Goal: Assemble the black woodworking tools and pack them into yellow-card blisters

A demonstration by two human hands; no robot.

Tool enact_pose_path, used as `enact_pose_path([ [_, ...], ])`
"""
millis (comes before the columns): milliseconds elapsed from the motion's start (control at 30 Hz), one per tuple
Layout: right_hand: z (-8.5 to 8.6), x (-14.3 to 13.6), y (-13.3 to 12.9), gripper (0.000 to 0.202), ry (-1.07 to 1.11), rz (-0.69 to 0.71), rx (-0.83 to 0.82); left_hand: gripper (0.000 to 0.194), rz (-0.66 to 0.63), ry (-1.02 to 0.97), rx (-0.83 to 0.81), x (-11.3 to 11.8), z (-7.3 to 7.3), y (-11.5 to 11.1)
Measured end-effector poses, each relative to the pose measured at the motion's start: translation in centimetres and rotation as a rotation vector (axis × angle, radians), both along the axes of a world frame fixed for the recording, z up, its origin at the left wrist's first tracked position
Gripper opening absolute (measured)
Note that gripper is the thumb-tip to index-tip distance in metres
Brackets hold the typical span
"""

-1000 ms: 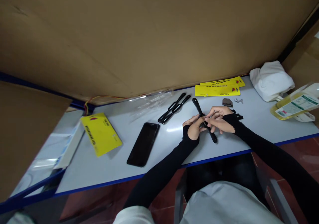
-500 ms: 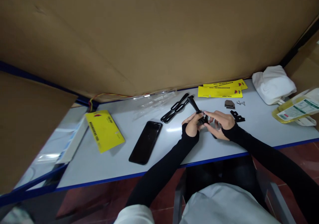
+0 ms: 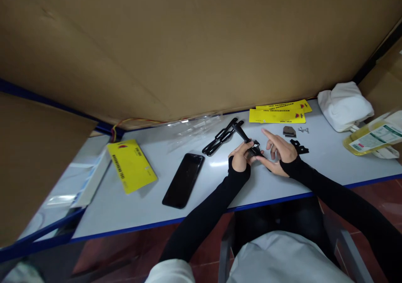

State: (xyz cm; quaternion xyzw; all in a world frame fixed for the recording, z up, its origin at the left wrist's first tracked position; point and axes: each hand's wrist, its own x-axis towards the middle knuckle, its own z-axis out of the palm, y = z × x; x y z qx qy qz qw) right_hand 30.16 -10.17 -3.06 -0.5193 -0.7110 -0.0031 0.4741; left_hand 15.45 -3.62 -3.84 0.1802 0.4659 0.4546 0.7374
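My left hand [image 3: 240, 157] is closed around the middle of a black spokeshave [image 3: 241, 133], one handle pointing up and away over the table. Its other handle is mostly hidden behind my hands. On the right, my right hand [image 3: 279, 151] has its index finger stretched out and fingers apart, the thumb at the spokeshave's near side. Two more black spokeshave bodies [image 3: 220, 138] lie side by side just beyond my left hand. Past my right hand are black cap plates [image 3: 300, 147], a small stack of blades [image 3: 289, 131] and several small silver screws [image 3: 303, 130].
A black phone [image 3: 184, 181] lies left of my hands, and a yellow card [image 3: 132, 165] farther left. Clear plastic wrappers [image 3: 194, 128] and more yellow cards [image 3: 276, 116] sit along the cardboard wall. A white cloth bundle [image 3: 345, 107] and a bottle of yellow liquid [image 3: 373, 138] occupy the right end.
My right fingers have lifted off the spokeshave and spread, the index finger now pointing up and away. The spokeshave has tilted slightly left in my left hand.
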Motion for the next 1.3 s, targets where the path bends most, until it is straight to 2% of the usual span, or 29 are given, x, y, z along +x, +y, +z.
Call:
enact_pose_path([
  [133,0.1,0.0,-0.1,0.033,-0.056,0.019,0.071,0.029,0.006,-0.024,-0.004,0.0,-0.3,0.0],
  [267,-0.2,-0.2,-0.2,0.019,-0.073,0.016,0.051,0.029,0.012,-0.025,-0.019,0.1,-0.7,0.1],
  [367,-0.5,-0.2,-0.1,0.031,-0.12,0.005,0.067,0.029,0.008,-0.028,-0.011,0.1,-0.8,0.0],
  [467,-0.6,-0.3,0.0,0.02,-0.106,-0.031,0.036,0.033,0.001,-0.031,0.005,0.1,-0.8,0.0],
  [533,-0.8,-0.2,0.2,0.043,-0.131,-0.029,0.014,0.036,0.015,-0.028,0.011,0.1,-0.8,-0.1],
  [567,-0.9,-0.1,0.2,0.047,-0.149,-0.021,0.015,0.038,0.013,-0.025,0.007,0.2,-0.8,-0.1],
  [700,-1.1,0.3,0.3,0.024,-0.129,0.014,0.043,0.043,-0.032,0.0,0.003,0.3,-1.2,-0.2],
  [733,-1.0,0.3,0.3,0.027,-0.102,0.012,0.032,0.044,-0.041,0.003,0.008,0.3,-1.3,-0.3],
  [867,-0.9,0.3,0.5,0.058,-0.108,0.0,-0.033,0.043,-0.062,0.005,0.03,0.2,-1.5,-0.5],
  [900,-1.0,0.3,0.6,0.057,-0.135,-0.001,-0.033,0.043,-0.062,0.005,0.036,0.2,-1.5,-0.5],
  [1033,-1.5,0.5,0.6,0.026,-0.183,-0.059,0.023,0.043,-0.058,0.011,0.048,0.4,-1.4,-0.8],
  [1100,-1.4,0.6,0.5,0.03,-0.174,-0.079,0.024,0.044,-0.053,0.017,0.054,0.5,-1.3,-0.9],
  [1200,-1.1,1.1,0.6,0.049,-0.206,-0.033,0.005,0.046,-0.068,0.019,0.072,0.4,-1.1,-0.9],
  [1300,-1.1,1.5,0.9,0.04,-0.258,0.009,0.056,0.047,-0.089,0.025,0.068,0.3,-1.0,-1.0],
])
